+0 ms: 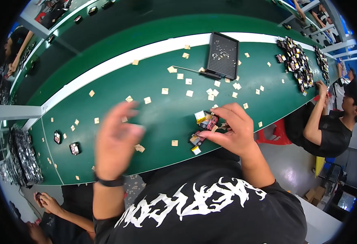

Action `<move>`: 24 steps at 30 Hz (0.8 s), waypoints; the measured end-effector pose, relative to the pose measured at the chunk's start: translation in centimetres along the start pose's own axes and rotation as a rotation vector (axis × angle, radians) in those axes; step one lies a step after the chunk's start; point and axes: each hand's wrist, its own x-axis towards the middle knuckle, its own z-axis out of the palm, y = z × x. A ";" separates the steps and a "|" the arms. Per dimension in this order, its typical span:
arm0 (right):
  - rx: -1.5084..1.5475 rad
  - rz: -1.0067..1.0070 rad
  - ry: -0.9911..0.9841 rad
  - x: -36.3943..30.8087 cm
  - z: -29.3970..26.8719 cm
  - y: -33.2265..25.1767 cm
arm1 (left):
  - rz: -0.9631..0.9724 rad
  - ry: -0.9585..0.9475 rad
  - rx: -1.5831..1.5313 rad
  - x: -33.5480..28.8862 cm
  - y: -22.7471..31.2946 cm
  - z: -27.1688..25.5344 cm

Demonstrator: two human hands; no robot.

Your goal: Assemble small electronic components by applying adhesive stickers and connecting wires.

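My right hand [236,128] curls its fingers and thumb around a small electronic assembly [208,121] with a dark casing, pinkish-red parts and a silvery pouch with a yellow strip. Just below it, by my thumb, lies a second similar assembly [195,140] with a white piece at its lower end. Some of both is hidden behind my fingers. My left hand [116,140], wearing a black wristband, hovers over the green table [162,124], blurred by motion. Its thumb and forefinger are apart, and nothing shows between them. Small cream square pieces [165,91] lie scattered around.
A black tray [223,55] with tiny pieces sits at the far side, a thin metal tool [186,69] beside it. Two assemblies [75,148] lie at left, near stacked silvery packs [24,156]. At right, a person [329,118] sits by a heap of assemblies [295,63].
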 end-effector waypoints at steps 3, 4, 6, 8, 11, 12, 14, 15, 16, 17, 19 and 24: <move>0.045 0.043 0.091 1.4 1.1 -2.5 | -0.201 -0.421 -0.683 -0.1 -1.1 5.7; 0.067 0.066 0.122 1.3 1.9 -2.8 | -0.198 -0.421 -0.679 0.0 -0.9 6.7; 0.063 0.147 0.041 1.9 2.2 -3.8 | -0.445 -0.478 -1.072 0.6 -0.7 7.9; 0.138 0.288 -0.109 2.5 1.2 -4.8 | -0.399 -0.455 -1.051 1.2 -1.8 7.8; 0.419 0.569 -0.127 1.5 -0.1 -4.5 | -0.355 -0.367 -0.974 1.7 -1.9 7.3; 0.365 0.484 -0.024 1.1 0.2 -4.2 | -0.280 -0.373 -0.705 2.1 -2.1 6.8; 0.290 0.425 -0.046 1.1 -0.4 -3.7 | -0.138 -0.342 -0.387 2.2 -2.0 6.5; 0.212 0.366 -0.061 1.1 -0.5 -3.5 | -0.140 -0.343 -0.387 2.3 -1.6 6.2; 0.189 0.394 0.012 1.5 0.1 -3.8 | 0.006 -0.334 -0.091 2.5 -1.3 5.8; 0.188 0.398 0.013 1.4 0.3 -3.9 | 0.152 -0.320 0.204 2.6 -1.1 5.6; 0.168 0.415 -0.053 1.4 0.6 -3.9 | 0.268 -0.272 0.351 2.4 -1.5 5.7; 0.001 0.422 -0.206 1.7 1.2 -4.2 | 0.253 -0.326 0.474 2.2 -2.3 5.2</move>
